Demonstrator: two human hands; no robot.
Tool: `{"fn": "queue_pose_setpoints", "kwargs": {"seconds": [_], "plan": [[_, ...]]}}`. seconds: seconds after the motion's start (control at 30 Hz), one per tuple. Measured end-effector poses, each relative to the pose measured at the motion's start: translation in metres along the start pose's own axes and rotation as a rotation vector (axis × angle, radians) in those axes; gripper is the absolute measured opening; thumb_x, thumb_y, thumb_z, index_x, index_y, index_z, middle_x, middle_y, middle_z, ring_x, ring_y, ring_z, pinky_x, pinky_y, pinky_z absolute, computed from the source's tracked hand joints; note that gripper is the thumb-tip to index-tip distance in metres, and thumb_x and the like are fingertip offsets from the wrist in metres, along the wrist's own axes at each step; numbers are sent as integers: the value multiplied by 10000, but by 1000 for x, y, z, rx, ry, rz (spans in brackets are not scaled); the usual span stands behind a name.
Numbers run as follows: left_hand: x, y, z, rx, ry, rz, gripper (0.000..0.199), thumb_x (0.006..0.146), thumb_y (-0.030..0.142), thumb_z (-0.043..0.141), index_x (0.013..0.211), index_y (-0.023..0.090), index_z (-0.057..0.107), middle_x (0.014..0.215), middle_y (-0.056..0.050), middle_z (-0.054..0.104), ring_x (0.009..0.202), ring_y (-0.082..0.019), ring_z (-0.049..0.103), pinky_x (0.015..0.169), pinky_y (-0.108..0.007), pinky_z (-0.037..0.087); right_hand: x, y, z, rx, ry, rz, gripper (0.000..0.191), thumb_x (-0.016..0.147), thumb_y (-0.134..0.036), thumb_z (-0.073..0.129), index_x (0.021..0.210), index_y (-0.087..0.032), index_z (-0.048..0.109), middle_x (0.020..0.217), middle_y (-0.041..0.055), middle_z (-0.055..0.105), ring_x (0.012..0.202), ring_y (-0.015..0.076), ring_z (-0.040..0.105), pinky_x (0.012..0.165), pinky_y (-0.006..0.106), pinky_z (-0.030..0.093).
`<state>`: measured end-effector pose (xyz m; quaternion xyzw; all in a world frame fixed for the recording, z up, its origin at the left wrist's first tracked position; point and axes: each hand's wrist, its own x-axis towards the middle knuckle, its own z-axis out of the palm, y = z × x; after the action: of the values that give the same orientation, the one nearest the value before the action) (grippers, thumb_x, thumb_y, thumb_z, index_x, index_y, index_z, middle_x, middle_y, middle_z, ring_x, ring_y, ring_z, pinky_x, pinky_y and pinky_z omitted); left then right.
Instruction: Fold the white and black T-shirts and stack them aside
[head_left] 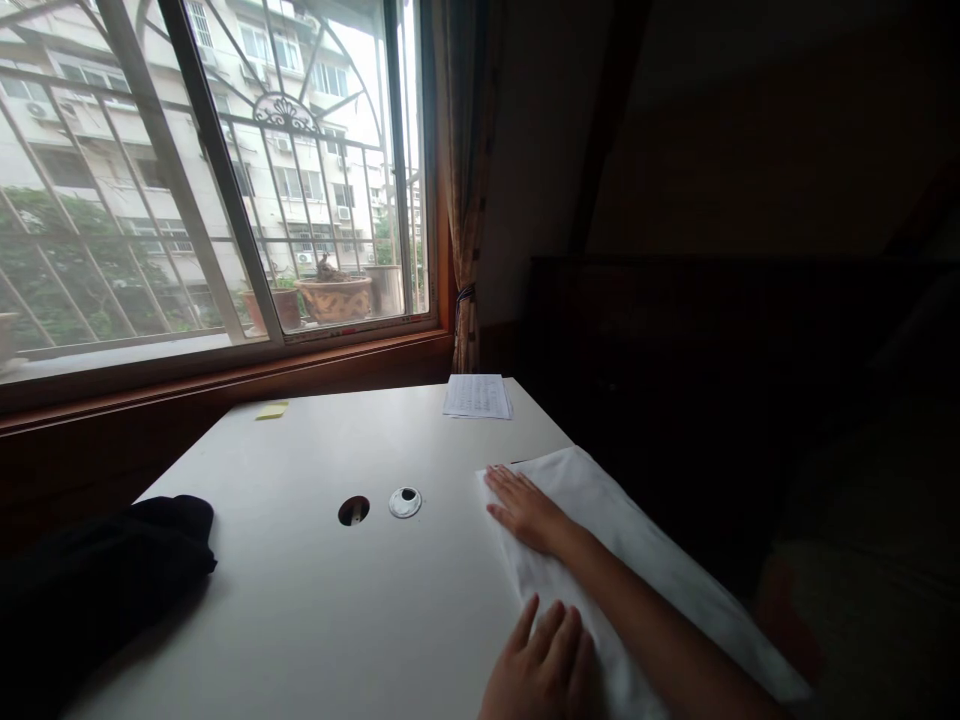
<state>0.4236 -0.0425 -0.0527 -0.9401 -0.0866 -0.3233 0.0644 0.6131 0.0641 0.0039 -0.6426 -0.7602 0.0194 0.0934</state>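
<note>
A white cloth (626, 540) lies along the right side of the white table, reaching down toward the near edge. My right hand (529, 512) rests palm down near the cloth's far left corner, its fingers stretched out and slightly apart. Nearer to me, my left hand (544, 660) touches the cloth's left border, with the fingers extended, a little bent and partly spread. Neither hand appears to grip anything. The bottom of the frame cuts off part of my left hand, and my right forearm covers some of the cloth.
The white table (300, 600) has a round hole (354, 511) with a loose round cap (406, 502) beside it. Printed papers (478, 396) and yellow sticky notes (271, 410) lie at the far edge. A dark cloth item (112, 570) is at left. Beyond are a window and curtain (466, 250).
</note>
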Motion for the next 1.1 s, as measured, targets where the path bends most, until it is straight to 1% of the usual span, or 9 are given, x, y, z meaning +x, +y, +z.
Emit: {"fn": "queue_pose_setpoints", "kwargs": {"seconds": [0.1, 0.17, 0.33, 0.43, 0.57, 0.73, 0.83, 0.93, 1.1], "plan": [[0, 4, 1, 19, 1, 109, 445, 1059, 363, 434, 1451, 167, 513, 1547, -69, 501, 1392, -246, 521, 1163, -371, 442, 2, -13, 0, 40, -43, -110, 673, 1052, -580, 266, 1613, -211, 305, 1683, 42, 237, 1558, 217, 182, 1271, 403, 129], [-1, 5, -4, 27, -20, 120, 483, 1065, 388, 417, 1494, 172, 461, 1603, -61, 416, 1437, -247, 464, 1167, -366, 440, 0, -4, -4, 53, -71, -94, 668, 1053, -582, 252, 1615, -224, 298, 1685, 30, 233, 1556, 209, 187, 1272, 397, 128], [0, 4, -13, 46, -49, 107, 505, 1076, 398, 380, 1529, 177, 420, 1625, -35, 372, 1448, -237, 448, 1177, -354, 425, -20, 73, -23, 7, -48, 186, 665, 1038, -565, 266, 1586, -204, 371, 1665, 71, 291, 1542, 221, 239, 1265, 430, 138], [1, 4, -16, 24, -85, 107, 509, 1078, 393, 375, 1537, 177, 410, 1627, -34, 369, 1449, -242, 446, 1176, -350, 421, -39, 121, -35, -38, -8, 420, 641, 1032, -509, 263, 1578, -197, 384, 1660, 101, 297, 1539, 284, 246, 1240, 559, 158], [2, 3, -19, -21, -87, 99, 512, 1074, 391, 386, 1538, 173, 406, 1623, -41, 380, 1449, -251, 446, 1171, -360, 428, -56, 144, -42, -91, 41, 622, 650, 1030, -449, 219, 1572, -130, 382, 1621, 178, 357, 1496, 360, 331, 1173, 659, 251], [7, 0, -10, -208, -62, 10, 404, 1044, 339, 486, 1428, 217, 515, 1495, -21, 576, 1354, -223, 559, 1106, -338, 493, -67, 107, -32, -177, 155, 552, 640, 1029, -396, 246, 1594, -105, 322, 1673, 128, 248, 1554, 266, 196, 1253, 539, 131], [9, 0, -6, -368, 13, -200, 150, 938, 208, 597, 1069, 234, 665, 1079, -25, 786, 986, -203, 740, 859, -285, 592, -86, 70, -18, -201, 170, 367, 629, 1032, -449, 308, 1565, -125, 395, 1642, 135, 323, 1529, 267, 276, 1244, 520, 200], [12, -5, -18, -530, 105, -444, 134, 771, 109, 605, 769, 242, 592, 729, -7, 708, 588, -162, 649, 550, -252, 503, -111, 32, -3, -170, 160, 226, 611, 1051, -499, 310, 1544, -161, 440, 1620, 124, 372, 1511, 285, 320, 1212, 542, 287], [20, -18, -58, -799, 467, -627, 193, 779, 55, 482, 708, 232, 513, 683, -10, 587, 630, -155, 563, 587, -261, 419, -144, -31, 13, -176, 194, -26, 577, 1040, -442, 433, 1577, -238, 382, 1630, 82, 367, 1506, 282, 330, 1207, 529, 307]]}}
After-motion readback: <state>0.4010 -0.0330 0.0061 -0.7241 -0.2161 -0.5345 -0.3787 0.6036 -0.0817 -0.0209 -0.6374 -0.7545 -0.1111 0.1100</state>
